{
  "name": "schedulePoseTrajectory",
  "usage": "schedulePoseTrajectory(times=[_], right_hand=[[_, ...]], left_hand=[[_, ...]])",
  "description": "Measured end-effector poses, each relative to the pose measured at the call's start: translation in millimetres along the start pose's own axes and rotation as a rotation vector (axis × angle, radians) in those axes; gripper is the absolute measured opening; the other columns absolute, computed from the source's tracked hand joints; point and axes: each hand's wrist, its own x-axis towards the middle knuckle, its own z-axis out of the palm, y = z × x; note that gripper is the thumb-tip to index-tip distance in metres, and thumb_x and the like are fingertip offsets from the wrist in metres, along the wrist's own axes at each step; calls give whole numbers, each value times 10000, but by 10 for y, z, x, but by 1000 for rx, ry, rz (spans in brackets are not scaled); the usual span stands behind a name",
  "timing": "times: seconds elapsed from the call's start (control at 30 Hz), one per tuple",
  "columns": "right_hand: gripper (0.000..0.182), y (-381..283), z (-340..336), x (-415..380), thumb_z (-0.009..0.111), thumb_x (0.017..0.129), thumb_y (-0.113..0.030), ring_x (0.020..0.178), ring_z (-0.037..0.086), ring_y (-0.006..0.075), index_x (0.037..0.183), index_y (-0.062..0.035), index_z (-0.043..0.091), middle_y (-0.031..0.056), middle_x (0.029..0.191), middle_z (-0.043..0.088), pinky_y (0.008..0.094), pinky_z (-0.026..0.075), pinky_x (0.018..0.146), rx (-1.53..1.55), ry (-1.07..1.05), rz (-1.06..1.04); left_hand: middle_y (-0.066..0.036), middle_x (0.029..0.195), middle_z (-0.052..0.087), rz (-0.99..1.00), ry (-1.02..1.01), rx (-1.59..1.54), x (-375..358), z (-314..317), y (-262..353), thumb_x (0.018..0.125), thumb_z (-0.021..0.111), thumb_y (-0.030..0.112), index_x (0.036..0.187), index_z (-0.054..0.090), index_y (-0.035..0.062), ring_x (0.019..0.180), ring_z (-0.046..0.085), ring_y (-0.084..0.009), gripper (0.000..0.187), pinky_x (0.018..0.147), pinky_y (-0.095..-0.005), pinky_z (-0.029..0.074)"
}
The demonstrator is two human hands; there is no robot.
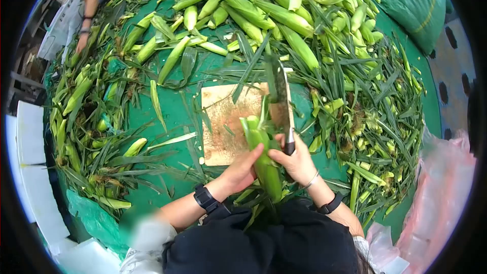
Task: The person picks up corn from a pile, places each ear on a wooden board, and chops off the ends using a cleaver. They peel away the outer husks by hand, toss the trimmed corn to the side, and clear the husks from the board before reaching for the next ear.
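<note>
Near my body, an ear of corn in green husk [267, 170] stands over the near edge of the wooden cutting board [223, 127], its cut end pointing away from me. My left hand [241, 170] is wrapped round its left side. In my right hand [297, 160] is the dark handle of a large knife [282, 96], whose blade points away from me over the board's right part. My right thumb touches the husk too. Loose green leaves lie on the board and beside it.
A big pile of husked corn [248, 10] covers the far side of the green surface [177, 106]. Leaf scraps [375, 122] heap at right and left. A green sack [416, 7] stands far right, pink plastic [436, 187] near right. Another person's arm [90, 7] reaches in at far left.
</note>
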Motion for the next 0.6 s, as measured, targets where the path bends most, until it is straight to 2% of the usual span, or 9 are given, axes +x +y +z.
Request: schedulePoseTrajectory(times=[0.1,0.17,0.3,0.33,0.37,0.43,0.47,0.53,0.6], right_hand=[[270,-96,123,11,748,796,-92,680,438,41,972,-30,552,-48,784,484,205,385,603,72,21,139],[218,147,-60,59,701,800,-33,697,479,42,939,-35,533,-34,789,520,211,412,623,4,159,30],[192,-127,-390,176,607,798,25,553,499,72,939,-58,507,3,724,533,227,410,456,161,274,27],[201,-191,-404,180,633,805,0,606,497,59,952,-54,506,16,816,562,218,416,484,112,270,67],[223,-166,-365,215,663,815,-36,672,473,39,961,-53,495,41,1006,590,200,405,541,45,262,-75],[371,-224,-315,224,695,822,-65,713,405,40,1165,-37,557,-65,831,435,188,355,620,-8,54,-185],[418,-229,-287,232,712,825,-96,707,385,41,1210,-56,555,-75,818,408,193,345,620,12,-76,-128],[283,-173,-232,256,701,834,-100,693,385,49,1080,-36,574,-61,796,436,208,354,613,48,-176,-13],[185,-57,-240,208,681,838,-82,685,396,60,962,-27,556,-42,768,459,216,362,609,-124,-181,-46]], left_hand=[[-80,1253,523,49,89,113,-39,-48,113,961,554,360,1359,388,25,1132,517,-172,547,959,-331,437],[-95,1199,549,131,126,678,-6,-221,224,965,549,355,1331,399,10,1081,532,-152,525,920,-317,456],[-95,1088,598,46,130,747,-39,-134,355,959,562,347,1289,444,-3,1000,561,-157,495,885,-306,463],[-95,1088,598,42,120,753,-3,-111,319,959,562,347,1289,444,-3,1000,561,-157,495,885,-306,463],[-95,1089,603,40,59,834,27,-95,259,953,572,334,1291,454,0,999,559,-154,489,884,-309,461],[-95,1091,609,31,11,910,72,-80,199,947,583,321,1292,464,4,998,557,-151,483,884,-312,458],[-90,1102,612,36,-53,950,84,-80,196,937,596,312,1291,476,7,1004,554,-147,483,889,-315,452],[-85,1113,615,65,-65,991,62,-91,231,926,610,303,1290,488,11,1010,550,-143,483,894,-318,447],[-127,985,658,52,-176,1184,10,-90,283,880,649,367,1179,562,6,895,612,-199,478,803,-348,479]])
